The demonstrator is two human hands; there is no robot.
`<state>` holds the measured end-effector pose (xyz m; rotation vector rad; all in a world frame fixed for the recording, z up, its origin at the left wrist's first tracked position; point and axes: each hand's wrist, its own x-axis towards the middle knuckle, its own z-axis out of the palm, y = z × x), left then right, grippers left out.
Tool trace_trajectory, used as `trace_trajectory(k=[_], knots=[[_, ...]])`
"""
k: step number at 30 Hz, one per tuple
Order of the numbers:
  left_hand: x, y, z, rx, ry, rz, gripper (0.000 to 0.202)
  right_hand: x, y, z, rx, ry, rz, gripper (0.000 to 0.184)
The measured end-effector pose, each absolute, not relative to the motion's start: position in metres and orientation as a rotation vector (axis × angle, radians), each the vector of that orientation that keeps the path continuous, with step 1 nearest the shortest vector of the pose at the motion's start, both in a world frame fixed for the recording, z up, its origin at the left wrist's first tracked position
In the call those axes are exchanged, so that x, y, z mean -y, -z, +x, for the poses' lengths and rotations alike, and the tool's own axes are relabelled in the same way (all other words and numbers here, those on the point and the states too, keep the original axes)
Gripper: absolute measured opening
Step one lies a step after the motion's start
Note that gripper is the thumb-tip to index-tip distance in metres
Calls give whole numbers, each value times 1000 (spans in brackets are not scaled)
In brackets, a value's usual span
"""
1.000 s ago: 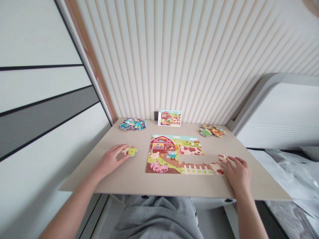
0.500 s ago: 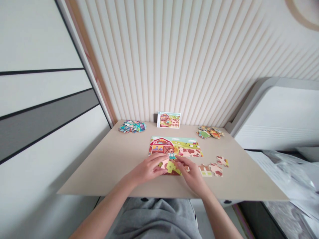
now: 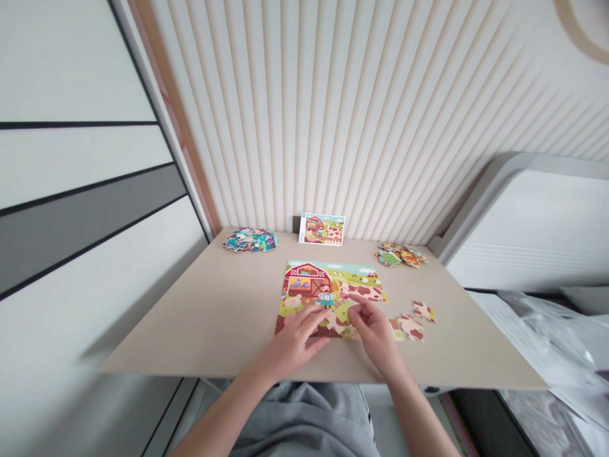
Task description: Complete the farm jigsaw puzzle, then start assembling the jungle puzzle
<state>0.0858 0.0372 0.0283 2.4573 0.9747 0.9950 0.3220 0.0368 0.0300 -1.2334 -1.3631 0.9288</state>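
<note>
A farm jigsaw puzzle (image 3: 333, 284) with a red barn lies partly assembled in the middle of the beige table (image 3: 223, 317). My left hand (image 3: 295, 339) rests on its lower edge, fingers stretched flat over the pieces. My right hand (image 3: 375, 330) sits just to the right of it, fingertips pressing down on the puzzle's lower middle; neither hand lifts a piece. A few joined loose pieces (image 3: 412, 320) lie on the table right of my right hand.
A small reference picture card (image 3: 322, 228) leans against the ribbed wall at the back. One pile of pieces (image 3: 250, 240) lies back left, another pile (image 3: 400, 254) back right. A white cabinet (image 3: 533, 228) stands at the right, with clear plastic below it.
Both hands came in from the table's sides to the puzzle's lower edge. The yellow-green piece from my left hand now lies in the puzzle, and the fence strip at lower right has broken apart.
</note>
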Motion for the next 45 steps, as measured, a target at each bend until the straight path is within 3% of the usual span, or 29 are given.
trace_trajectory(k=[6, 14, 19, 27, 38, 45], knots=[[-37, -25, 80, -1127, -937, 2504, 36, -68, -30, 373, 1541, -565, -1545, 39], [-32, -22, 89, -1223, -863, 2601, 24, -99, -48, 372, 2028, -671, -1381, 35], [-30, -25, 89, -1255, -815, 2601, 22, -107, -55, 359, 2247, -657, -1240, 31], [-30, -27, 89, -1246, -847, 2583, 21, -71, -50, 371, 2281, -316, -1517, 40], [-31, -25, 88, -1233, -798, 2585, 23, -64, -49, 373, 2342, -430, -1355, 43], [-30, -28, 88, -1237, -796, 2580, 21, -77, -57, 376, 2490, -405, -1207, 32]])
